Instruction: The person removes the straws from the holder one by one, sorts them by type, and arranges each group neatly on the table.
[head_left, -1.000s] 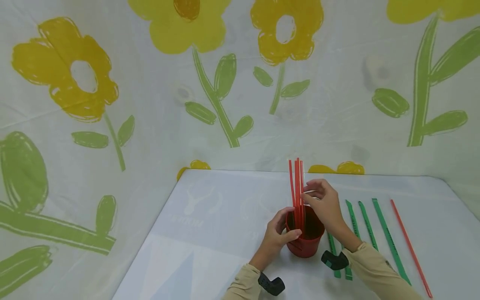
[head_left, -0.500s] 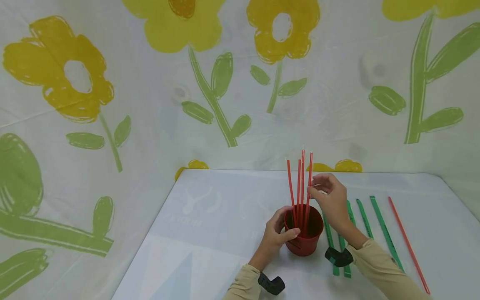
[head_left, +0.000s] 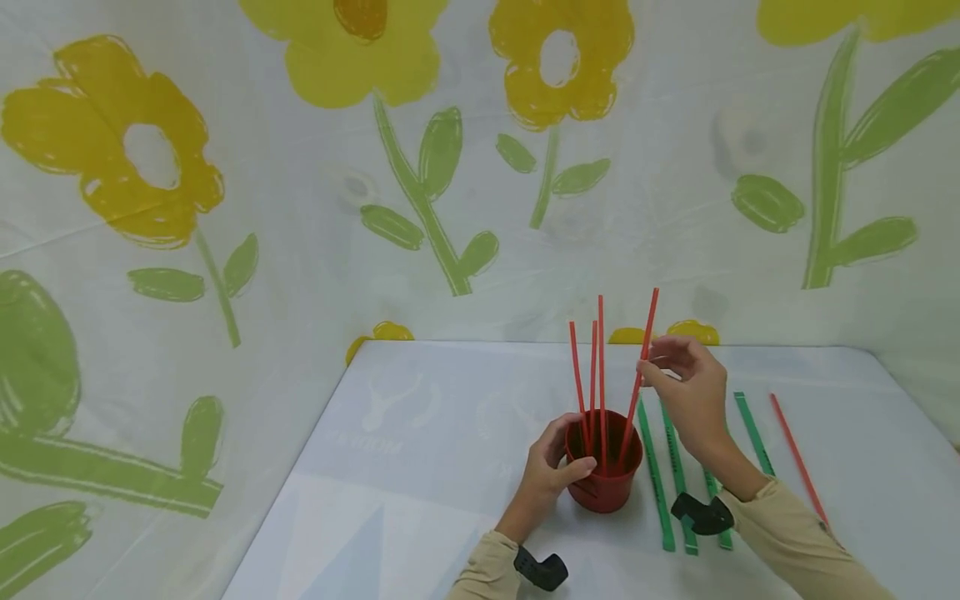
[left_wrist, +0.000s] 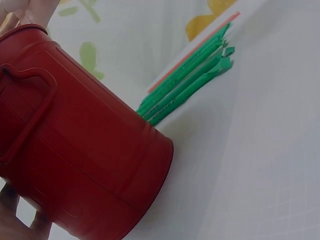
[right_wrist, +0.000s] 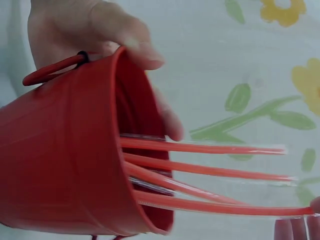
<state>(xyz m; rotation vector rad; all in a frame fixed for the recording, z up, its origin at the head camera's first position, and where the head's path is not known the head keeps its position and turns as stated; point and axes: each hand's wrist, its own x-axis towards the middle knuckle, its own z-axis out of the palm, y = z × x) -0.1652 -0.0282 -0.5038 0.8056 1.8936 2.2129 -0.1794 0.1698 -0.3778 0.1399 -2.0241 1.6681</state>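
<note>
Head view: left hand (head_left: 551, 467) grips a red cup (head_left: 604, 479) on the bench (head_left: 420, 467); right hand (head_left: 690, 392) pinches one red straw (head_left: 639, 379) standing inside. Wrist views crop both hands.

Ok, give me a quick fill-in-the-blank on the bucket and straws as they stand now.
1. The left hand grips the small red metal bucket by its ____.
2. The right hand pinches a thin ____ plastic straw.
3. ____ red straws stand in the bucket.
4. The flat straws beside the bucket are mostly ____.

Missing: rim; red; four; green
</note>
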